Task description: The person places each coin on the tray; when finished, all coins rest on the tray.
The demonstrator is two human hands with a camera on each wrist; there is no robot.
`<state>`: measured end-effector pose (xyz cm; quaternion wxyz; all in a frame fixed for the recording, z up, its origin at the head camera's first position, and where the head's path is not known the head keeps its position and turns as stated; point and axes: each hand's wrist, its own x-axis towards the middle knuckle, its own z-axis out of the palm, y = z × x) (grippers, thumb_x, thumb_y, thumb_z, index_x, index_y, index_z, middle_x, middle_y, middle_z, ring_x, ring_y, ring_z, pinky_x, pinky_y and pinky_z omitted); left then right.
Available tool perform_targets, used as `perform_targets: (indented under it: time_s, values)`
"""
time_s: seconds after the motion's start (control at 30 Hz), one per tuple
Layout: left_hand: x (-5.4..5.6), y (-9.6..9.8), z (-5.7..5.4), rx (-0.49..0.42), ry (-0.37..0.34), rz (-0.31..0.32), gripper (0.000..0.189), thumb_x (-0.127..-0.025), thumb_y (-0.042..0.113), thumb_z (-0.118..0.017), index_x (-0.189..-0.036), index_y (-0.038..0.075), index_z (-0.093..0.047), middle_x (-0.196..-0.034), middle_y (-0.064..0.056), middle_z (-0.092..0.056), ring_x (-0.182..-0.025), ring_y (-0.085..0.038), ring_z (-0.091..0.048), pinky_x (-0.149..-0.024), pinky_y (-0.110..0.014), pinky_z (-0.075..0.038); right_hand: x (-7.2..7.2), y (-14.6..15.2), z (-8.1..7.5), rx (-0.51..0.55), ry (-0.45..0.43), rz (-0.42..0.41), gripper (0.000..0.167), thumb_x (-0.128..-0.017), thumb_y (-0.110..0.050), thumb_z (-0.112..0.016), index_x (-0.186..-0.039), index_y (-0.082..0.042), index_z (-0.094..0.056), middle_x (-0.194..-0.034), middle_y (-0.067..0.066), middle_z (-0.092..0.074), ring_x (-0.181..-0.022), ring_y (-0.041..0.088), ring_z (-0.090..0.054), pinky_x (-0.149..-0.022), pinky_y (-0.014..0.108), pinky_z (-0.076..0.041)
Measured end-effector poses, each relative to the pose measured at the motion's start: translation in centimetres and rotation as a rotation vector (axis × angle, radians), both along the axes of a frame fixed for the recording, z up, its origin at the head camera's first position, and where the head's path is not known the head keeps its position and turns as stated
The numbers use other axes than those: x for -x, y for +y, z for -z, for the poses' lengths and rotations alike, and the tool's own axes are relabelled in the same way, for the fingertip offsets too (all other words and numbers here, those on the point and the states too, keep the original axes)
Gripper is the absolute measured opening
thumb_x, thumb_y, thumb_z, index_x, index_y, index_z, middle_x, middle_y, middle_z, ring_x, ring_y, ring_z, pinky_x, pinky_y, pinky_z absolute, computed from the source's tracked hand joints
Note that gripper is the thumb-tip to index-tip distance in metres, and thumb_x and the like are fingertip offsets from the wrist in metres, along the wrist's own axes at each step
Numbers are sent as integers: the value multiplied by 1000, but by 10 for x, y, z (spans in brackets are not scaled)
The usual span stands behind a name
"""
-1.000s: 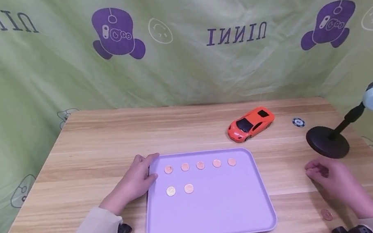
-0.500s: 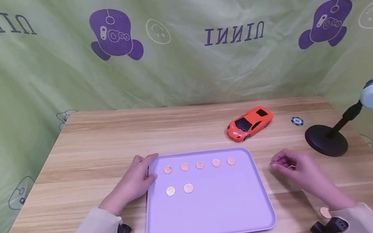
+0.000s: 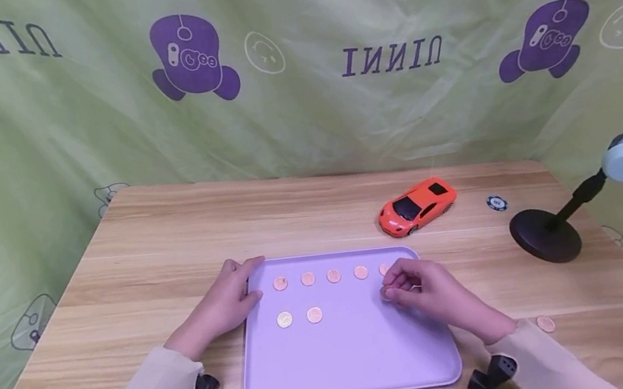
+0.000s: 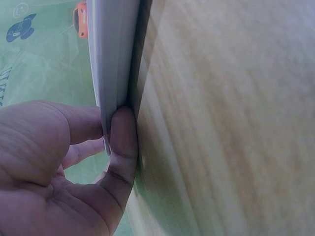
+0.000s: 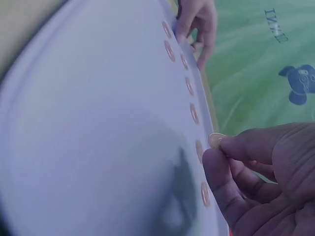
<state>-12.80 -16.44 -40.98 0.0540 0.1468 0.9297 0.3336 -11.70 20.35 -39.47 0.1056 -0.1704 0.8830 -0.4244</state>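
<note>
A purple tray [image 3: 371, 358] lies on the wooden table. My left hand [image 3: 226, 305] pinches its left rim near the back corner; the left wrist view shows the thumb [image 4: 123, 135] against the rim's outer side. Over the tray's right part, my right hand [image 3: 431, 288] holds a copper-coloured coin [image 5: 215, 139] between thumb and finger. Several coins form a row along the tray's back, with the rightmost one [image 3: 384, 268] partly hidden by that hand. In front of the row, at the left, lie a yellowish coin [image 3: 285, 319] and a copper coin [image 3: 315, 315].
Another coin [image 3: 545, 323] lies on the table right of the tray, beside the right sleeve. An orange toy car [image 3: 417, 206] stands behind the tray. Farther right are a poker chip [image 3: 497, 203] and a small lamp-like stand with a black base [image 3: 545, 235].
My right hand has moved left from the table near the black base to above the tray, carrying the coin. The left hand stays at the tray's rim.
</note>
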Motion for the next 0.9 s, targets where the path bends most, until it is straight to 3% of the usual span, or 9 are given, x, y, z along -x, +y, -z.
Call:
perform_targets:
  time_s: [0.5, 0.67, 0.9]
  values:
    - [0, 0, 0, 4, 0, -6, 58, -96, 1, -66, -151, -3, -48, -104, -18, -50, -78, -16, -48, -73, -29, -47, 6, -47, 11, 57, -64, -162, 9, -93, -4, -76, -100, -2, -71, -87, 8, -71, -74, 8, -65, -67, 21, -58]
    - [1, 0, 0, 7, -13, -14, 59, -97, 1, -65, -152, -3, -47, -105, -18, -49, -78, -16, -48, -72, -28, -47, 7, -58, 11, 45, -52, -224, 6, -93, -2, -73, -99, -3, -72, -85, 6, -71, -74, 5, -63, -68, 20, -57]
    - [0, 1, 0, 10, -17, -15, 58, -97, 1, -65, -152, -3, -47, -105, -18, -49, -78, -17, -48, -72, -29, -48, 4, -67, 10, -35, 20, -231, 4, -93, -3, -74, -95, -5, -71, -84, 1, -68, -77, 3, -58, -71, 18, -53]
